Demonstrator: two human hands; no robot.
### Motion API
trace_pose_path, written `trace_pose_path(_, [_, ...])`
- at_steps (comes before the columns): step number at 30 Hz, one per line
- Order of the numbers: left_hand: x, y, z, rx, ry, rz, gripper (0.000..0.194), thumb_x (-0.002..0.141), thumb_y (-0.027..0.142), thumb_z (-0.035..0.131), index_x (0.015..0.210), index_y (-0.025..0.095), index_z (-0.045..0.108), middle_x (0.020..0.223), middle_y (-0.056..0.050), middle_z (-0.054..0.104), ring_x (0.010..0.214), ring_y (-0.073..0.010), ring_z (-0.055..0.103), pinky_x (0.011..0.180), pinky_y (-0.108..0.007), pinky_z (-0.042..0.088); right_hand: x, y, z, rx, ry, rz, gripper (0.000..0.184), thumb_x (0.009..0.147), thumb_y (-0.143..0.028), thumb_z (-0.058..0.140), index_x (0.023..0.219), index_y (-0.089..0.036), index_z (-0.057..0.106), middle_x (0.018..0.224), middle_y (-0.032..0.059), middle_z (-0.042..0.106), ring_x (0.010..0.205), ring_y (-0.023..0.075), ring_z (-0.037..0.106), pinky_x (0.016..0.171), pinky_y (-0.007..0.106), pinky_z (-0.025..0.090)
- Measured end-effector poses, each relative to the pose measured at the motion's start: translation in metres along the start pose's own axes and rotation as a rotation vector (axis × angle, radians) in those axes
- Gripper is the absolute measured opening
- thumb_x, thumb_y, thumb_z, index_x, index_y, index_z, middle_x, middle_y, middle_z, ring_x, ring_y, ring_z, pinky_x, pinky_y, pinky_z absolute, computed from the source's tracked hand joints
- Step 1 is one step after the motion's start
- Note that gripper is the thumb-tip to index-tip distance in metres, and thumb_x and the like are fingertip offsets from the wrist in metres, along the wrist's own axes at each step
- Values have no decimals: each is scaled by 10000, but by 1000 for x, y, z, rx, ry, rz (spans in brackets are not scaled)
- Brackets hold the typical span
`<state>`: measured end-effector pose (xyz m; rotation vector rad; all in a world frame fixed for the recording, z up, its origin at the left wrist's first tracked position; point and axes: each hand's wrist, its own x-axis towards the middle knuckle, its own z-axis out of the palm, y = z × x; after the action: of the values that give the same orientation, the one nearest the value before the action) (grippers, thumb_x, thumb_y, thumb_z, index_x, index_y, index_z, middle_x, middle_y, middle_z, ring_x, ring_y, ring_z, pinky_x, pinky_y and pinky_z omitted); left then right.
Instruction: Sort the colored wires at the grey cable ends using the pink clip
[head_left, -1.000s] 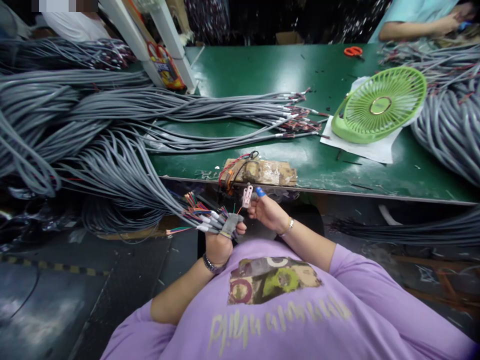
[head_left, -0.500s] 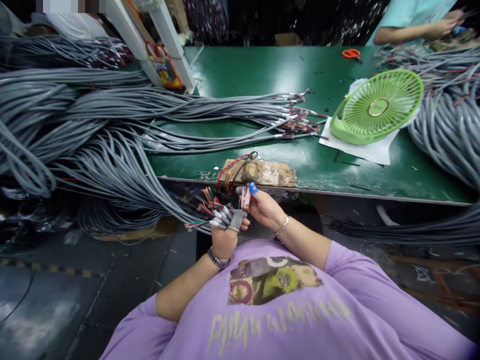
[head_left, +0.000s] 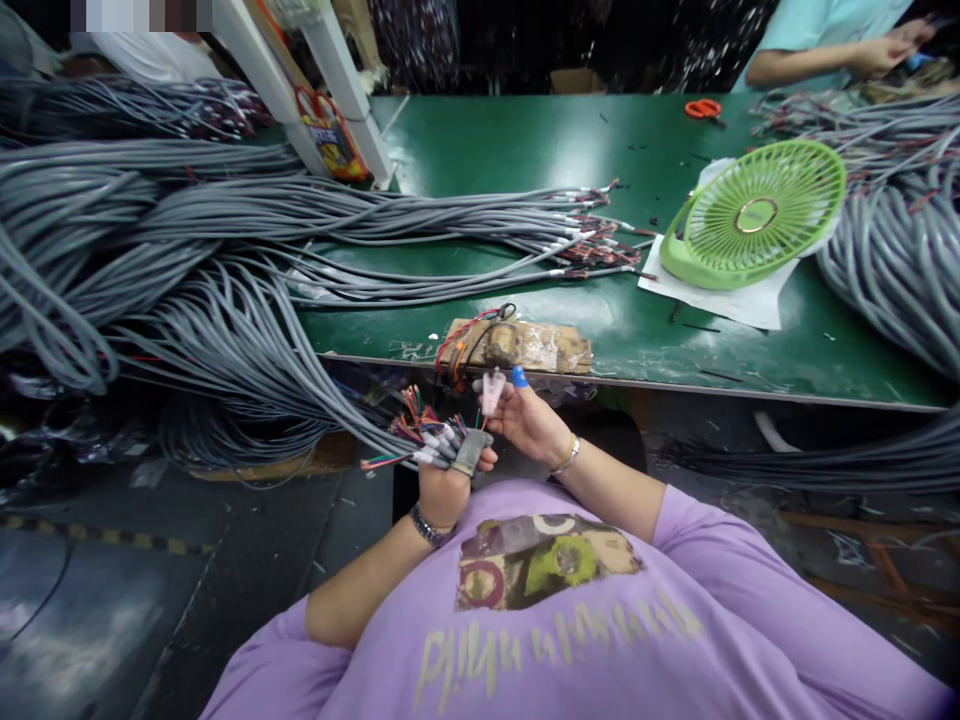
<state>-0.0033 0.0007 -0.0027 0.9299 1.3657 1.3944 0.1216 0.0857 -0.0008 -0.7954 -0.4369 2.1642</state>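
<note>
My left hand [head_left: 444, 490], a grey cover on its thumb, is closed around the ends of several grey cables [head_left: 360, 425]. Thin coloured wires [head_left: 412, 415] fan out from their stripped ends. Close beside it, my right hand [head_left: 536, 430] has its fingers bent around a small pale pink clip-like tool [head_left: 491, 393], whose exact kind I cannot make out. A blue cover sits on the right thumb, which stands up away from the tool. One or two wires run between the left thumb and the tool.
On the green table [head_left: 465, 130], a wooden block with a small device [head_left: 517, 343] sits at the front edge. Grey cables [head_left: 420, 215] lie behind it. A green fan [head_left: 757, 215], orange scissors [head_left: 703, 108] and another person's arm [head_left: 810, 65] are at the right.
My right thumb has lifted off the pink tool, and the tool has turned more upright. My left hand has shifted slightly down and left with the cable ends.
</note>
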Motion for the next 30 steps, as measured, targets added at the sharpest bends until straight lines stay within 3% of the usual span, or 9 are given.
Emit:
trace_pose_path(7, [2, 3, -10, -209, -65, -154, 271, 718, 415, 735, 744, 146, 710, 609, -26, 697, 513, -124, 635, 514, -230, 533, -3, 5, -24, -21, -44, 71, 537, 787, -697, 531, 765, -165, 598, 772, 35, 635, 637, 100, 536, 546, 206, 408])
trace_pose_path(16, [9, 8, -6, -264, -84, -193, 360, 711, 474, 727, 807, 128, 702, 667, -56, 720, 596, -155, 676, 591, -267, 546, -5, 1, -30, -75, -18, 49, 504, 768, -657, 594, 740, -155, 613, 769, 41, 627, 623, 98, 524, 536, 209, 415])
trace_pose_path(20, [10, 7, -5, -181, -81, -206, 399, 711, 519, 702, 787, 127, 689, 646, -69, 717, 529, -147, 653, 503, -232, 478, -7, 2, -34, -197, -17, -42, 463, 706, -601, 693, 779, -147, 635, 770, 43, 632, 613, 97, 513, 539, 218, 407])
trace_pose_path(24, [9, -1, -12, -5, -199, -187, 387, 770, 514, 656, 731, 130, 687, 641, -70, 711, 450, -101, 587, 424, -195, 368, -15, 4, -32, -451, -67, -126, 377, 662, -481, 777, 775, -147, 643, 693, 10, 615, 563, 82, 469, 533, 219, 374])
trace_pose_path(27, [7, -7, -19, 119, -307, -170, 396, 804, 505, 628, 652, 145, 687, 566, -56, 679, 435, -97, 560, 442, -200, 384, -23, 8, -26, -611, -166, -204, 325, 686, -423, 774, 794, -144, 649, 704, 2, 614, 607, 93, 499, 597, 238, 408])
trace_pose_path(30, [4, -8, -24, 197, -388, -168, 375, 777, 494, 664, 621, 154, 691, 509, -40, 648, 434, -107, 553, 475, -211, 427, -29, 16, -20, -625, -241, -214, 339, 687, -403, 776, 868, -165, 616, 738, 4, 623, 626, 119, 547, 622, 270, 444])
